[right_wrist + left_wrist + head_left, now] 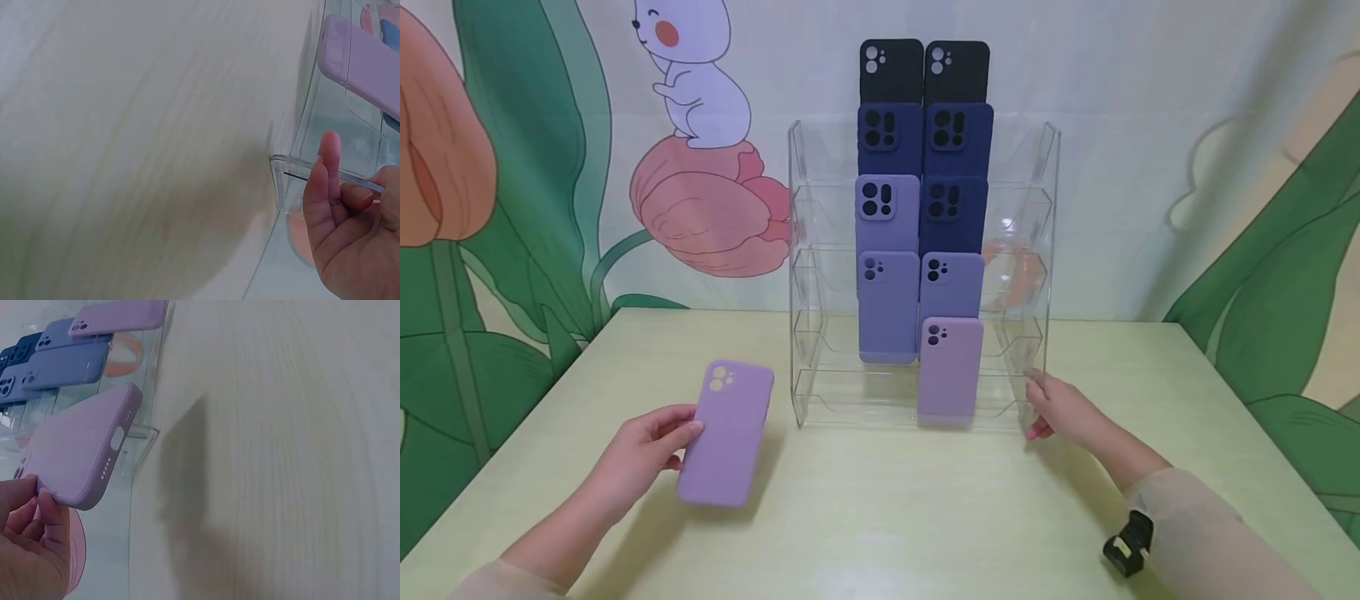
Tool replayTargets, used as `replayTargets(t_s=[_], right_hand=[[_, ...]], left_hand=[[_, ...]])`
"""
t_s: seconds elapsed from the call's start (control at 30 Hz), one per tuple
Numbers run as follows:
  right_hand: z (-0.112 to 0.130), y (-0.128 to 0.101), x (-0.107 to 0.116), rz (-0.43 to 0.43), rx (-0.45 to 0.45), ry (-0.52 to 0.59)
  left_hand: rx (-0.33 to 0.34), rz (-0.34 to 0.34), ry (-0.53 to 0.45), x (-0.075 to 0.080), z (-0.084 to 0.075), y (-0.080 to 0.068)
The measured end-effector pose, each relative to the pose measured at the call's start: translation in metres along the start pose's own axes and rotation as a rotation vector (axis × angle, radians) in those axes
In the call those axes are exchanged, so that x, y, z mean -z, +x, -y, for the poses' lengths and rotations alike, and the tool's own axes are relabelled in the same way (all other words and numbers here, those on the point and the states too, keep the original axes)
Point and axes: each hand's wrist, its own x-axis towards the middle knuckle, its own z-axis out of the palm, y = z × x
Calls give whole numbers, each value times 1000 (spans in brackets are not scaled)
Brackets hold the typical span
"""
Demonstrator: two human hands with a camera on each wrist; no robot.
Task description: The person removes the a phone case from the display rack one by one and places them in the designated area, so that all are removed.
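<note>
My left hand (pixel 643 454) pinches a light purple phone case (pixel 727 433) by its left long edge, above the table and left of the clear tiered display rack (pixel 842 419). The case leans slightly, its camera cutouts at the top; the left wrist view shows the port opening in its end. My right hand (pixel 356 231) grips the rack's right side panel near the bottom, thumb and fingers on either side. A pinkish-purple phone case (pixel 950 371) stands in the rack's lowest tier, right of the middle. Part of the right hand is hidden behind the panel in the head view.
Higher tiers hold lavender cases (pixel 888 308), navy cases (pixel 958 137) and black cases (pixel 891 71) in two columns. The pale wooden table (pixel 925 517) reaches back to a printed curtain (pixel 1120 167). A black device (pixel 1129 543) sits at the right wrist.
</note>
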Motion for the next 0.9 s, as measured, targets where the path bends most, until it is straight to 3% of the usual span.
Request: replayTargets(t_s=[0.57, 0.9], right_hand=[[2, -1, 0, 3, -10, 0], [3, -3, 0, -1, -14, -9]], left_hand=[[54, -33, 134, 32, 23, -11], [43, -50, 184, 46, 38, -11]])
